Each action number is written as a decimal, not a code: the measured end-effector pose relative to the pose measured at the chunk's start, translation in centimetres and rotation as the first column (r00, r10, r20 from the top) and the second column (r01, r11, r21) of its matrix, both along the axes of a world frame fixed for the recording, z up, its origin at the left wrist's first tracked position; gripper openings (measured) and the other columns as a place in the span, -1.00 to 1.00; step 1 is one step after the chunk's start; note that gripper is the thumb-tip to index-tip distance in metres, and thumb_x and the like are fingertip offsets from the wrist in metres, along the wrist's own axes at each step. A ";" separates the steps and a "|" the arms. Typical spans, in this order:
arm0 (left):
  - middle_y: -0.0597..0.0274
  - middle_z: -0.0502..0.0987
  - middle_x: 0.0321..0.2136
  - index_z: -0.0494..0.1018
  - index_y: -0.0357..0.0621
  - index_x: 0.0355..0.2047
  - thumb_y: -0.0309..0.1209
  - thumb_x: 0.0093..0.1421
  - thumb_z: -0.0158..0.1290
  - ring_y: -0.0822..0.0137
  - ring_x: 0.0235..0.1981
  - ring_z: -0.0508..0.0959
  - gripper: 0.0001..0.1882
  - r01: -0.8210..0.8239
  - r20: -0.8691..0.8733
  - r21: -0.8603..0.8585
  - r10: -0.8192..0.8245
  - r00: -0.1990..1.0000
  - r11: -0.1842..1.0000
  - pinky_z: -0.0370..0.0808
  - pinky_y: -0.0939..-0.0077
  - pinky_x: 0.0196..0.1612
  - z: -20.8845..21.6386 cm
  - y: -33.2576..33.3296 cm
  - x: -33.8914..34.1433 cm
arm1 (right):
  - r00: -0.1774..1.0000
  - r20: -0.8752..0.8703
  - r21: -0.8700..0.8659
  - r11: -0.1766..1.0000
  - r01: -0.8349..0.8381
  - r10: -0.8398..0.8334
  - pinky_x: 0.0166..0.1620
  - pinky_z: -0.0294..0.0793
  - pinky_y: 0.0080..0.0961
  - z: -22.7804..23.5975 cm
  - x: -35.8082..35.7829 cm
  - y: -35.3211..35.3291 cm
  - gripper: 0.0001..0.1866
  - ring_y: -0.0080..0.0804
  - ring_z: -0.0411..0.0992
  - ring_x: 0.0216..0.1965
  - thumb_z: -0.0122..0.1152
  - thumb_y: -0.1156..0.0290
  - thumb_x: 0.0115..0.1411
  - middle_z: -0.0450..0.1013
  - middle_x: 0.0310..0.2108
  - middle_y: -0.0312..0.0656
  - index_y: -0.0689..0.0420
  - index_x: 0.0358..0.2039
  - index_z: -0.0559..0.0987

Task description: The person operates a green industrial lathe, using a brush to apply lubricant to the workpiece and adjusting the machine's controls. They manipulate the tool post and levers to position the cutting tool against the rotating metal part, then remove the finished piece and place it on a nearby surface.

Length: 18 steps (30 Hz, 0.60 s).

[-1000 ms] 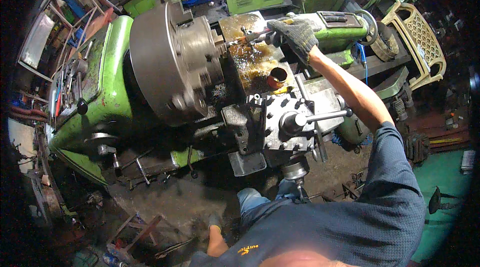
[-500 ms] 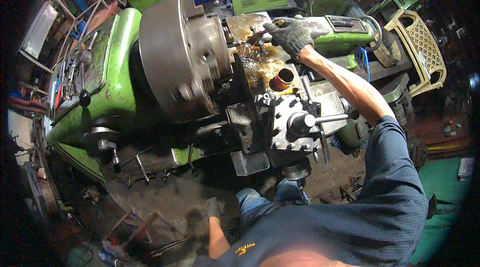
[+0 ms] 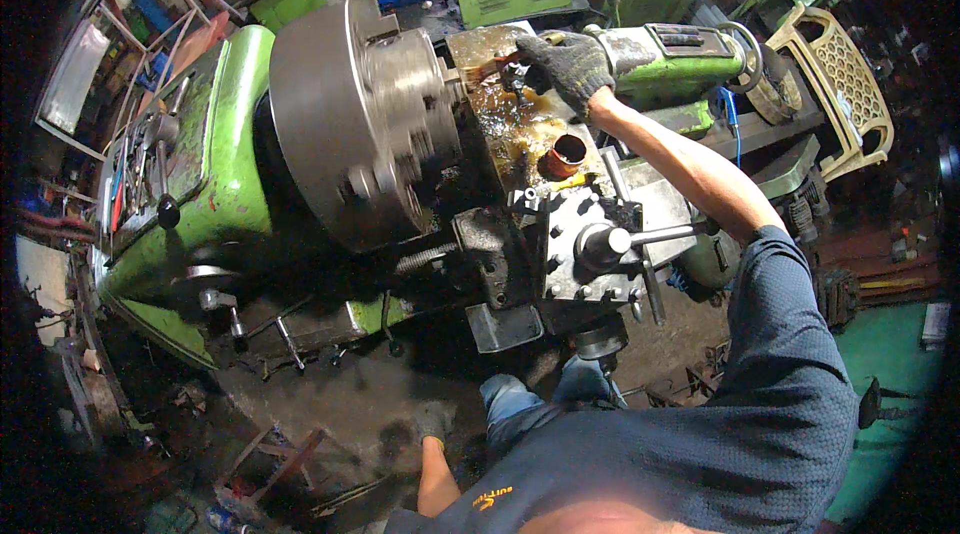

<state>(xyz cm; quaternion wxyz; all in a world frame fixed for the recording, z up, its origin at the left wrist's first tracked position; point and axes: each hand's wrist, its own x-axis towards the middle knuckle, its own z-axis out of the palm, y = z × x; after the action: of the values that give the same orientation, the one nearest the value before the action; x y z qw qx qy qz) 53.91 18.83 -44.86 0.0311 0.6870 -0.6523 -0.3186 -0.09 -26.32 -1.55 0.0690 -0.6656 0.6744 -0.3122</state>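
Note:
My right hand (image 3: 568,72), in a dark grey glove, reaches over the oily carriage of a green lathe. Its fingers are closed on what looks like a brush (image 3: 488,72), whose reddish-brown bristle end points left at the chuck. The glove hides most of the handle. Motion blur covers the jaws of the big steel chuck (image 3: 335,124), which is turning. Nearer me stands a reddish-brown can (image 3: 566,158) with a dark inside. My left hand (image 3: 433,422), also gloved, hangs low beside my leg, away from the machine; its fingers are too dark to make out.
The square tool post (image 3: 590,249) with its long clamping lever stands in front of the can. At the right is the green tailstock (image 3: 680,64) with a handwheel. Hand tools lie on the headstock (image 3: 235,124). A beige plastic chair (image 3: 835,84) stands at the far right.
My right hand has shifted slightly left, and the brush's bristle end now shows close to the chuck. The chuck's jaws have become more blurred. My left hand stays low.

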 end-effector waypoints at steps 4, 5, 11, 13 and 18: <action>0.18 0.55 -0.53 0.57 -0.01 -0.40 -0.17 0.18 0.12 0.12 -0.60 0.49 -0.79 0.043 0.103 0.179 -0.062 0.993 0.983 0.46 0.22 -0.51 0.4 0.6 -0.5 | 0.989 -0.131 0.243 0.965 0.099 -0.069 -0.23 0.53 -0.14 0.0 1.3 -0.4 -0.68 -0.12 0.61 -0.25 0.13 0.05 0.26 0.62 -0.29 -0.11 -0.10 -0.11 0.67; 0.17 0.55 -0.51 0.58 -0.01 -0.40 -0.16 0.17 0.13 0.11 -0.58 0.50 -0.78 0.054 0.111 0.197 -0.077 0.991 0.979 0.46 0.21 -0.50 0.6 0.6 -0.7 | 0.988 -0.147 0.113 0.992 0.058 -0.041 -0.28 0.53 -0.27 -0.1 1.0 -0.1 -0.65 -0.25 0.60 -0.34 0.11 0.00 0.28 0.62 -0.38 -0.18 -0.06 -0.18 0.68; 0.11 0.61 -0.43 0.60 -0.04 -0.35 -0.12 0.11 0.17 0.05 -0.49 0.56 -0.73 0.206 0.146 0.208 -0.239 0.960 0.956 0.52 0.18 -0.41 1.9 -1.5 -1.8 | 1.000 0.006 -0.178 0.984 -0.010 0.011 -0.35 0.54 -0.51 -1.3 -2.3 1.0 -0.52 -0.49 0.60 -0.52 0.07 -0.08 0.34 0.64 -0.53 -0.29 0.07 -0.33 0.70; 0.10 0.62 -0.41 0.61 -0.05 -0.33 -0.11 0.09 0.19 0.03 -0.46 0.58 -0.70 0.265 0.172 0.179 -0.296 0.940 0.947 0.54 0.17 -0.37 2.3 -1.3 -2.5 | 0.999 -0.028 -0.076 0.997 0.023 -0.026 -0.36 0.54 -0.51 -0.1 0.2 0.8 -0.52 -0.48 0.60 -0.51 0.08 -0.08 0.33 0.63 -0.53 -0.27 0.09 -0.34 0.70; 0.05 0.66 -0.35 0.63 -0.07 -0.31 -0.09 0.05 0.21 -0.01 -0.38 0.63 -0.66 0.455 0.225 0.103 -0.467 0.855 0.884 0.58 0.15 -0.30 3.1 -2.8 -3.1 | 1.000 -0.010 0.184 0.983 0.028 -0.027 -0.29 0.54 -0.22 0.3 1.5 1.1 -0.52 -0.17 0.62 -0.38 -0.03 -0.11 0.32 0.63 -0.46 -0.21 -0.04 -0.33 0.71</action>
<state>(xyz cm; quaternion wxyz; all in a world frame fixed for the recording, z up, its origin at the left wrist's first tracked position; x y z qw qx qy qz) 50.82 16.00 -41.79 -0.1422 0.5451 -0.7890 -0.2451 1.43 -25.22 -1.27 0.1234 -0.6482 0.7097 -0.2470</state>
